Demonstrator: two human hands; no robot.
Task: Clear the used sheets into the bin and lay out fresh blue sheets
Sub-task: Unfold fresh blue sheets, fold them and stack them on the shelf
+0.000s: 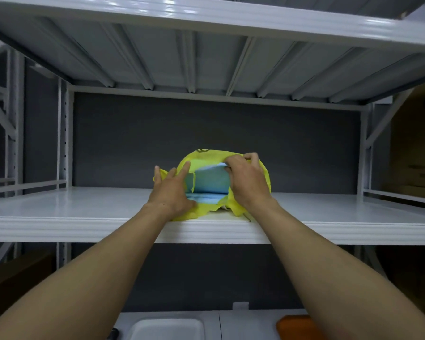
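At the bottom edge of the frame, nearest the person, a white tray (167,328) sits at centre left and an orange object (296,326) at lower right, both cut off by the frame. Two bare forearms reach up from the lower corners toward the middle.

They pass over the front lip of a white metal shelf (84,209) that spans the frame at mid-height. On it, at centre, lies a yellow bag (206,154), torn open toward the viewer. The left hand (172,190) rests on the bag's left side with its fingers straight and spread. The right hand (245,182) has its fingers curled, pinching the upper edge of the bag's opening and holding it up. Inside the opening, between the two hands, the fresh blue sheets (210,182) show as a folded stack.

Behind the bag stands a dark grey back panel (206,123). The ribbed underside of the upper shelf (206,45) fills the top of the frame. A cardboard box (417,148) stands at the right edge.
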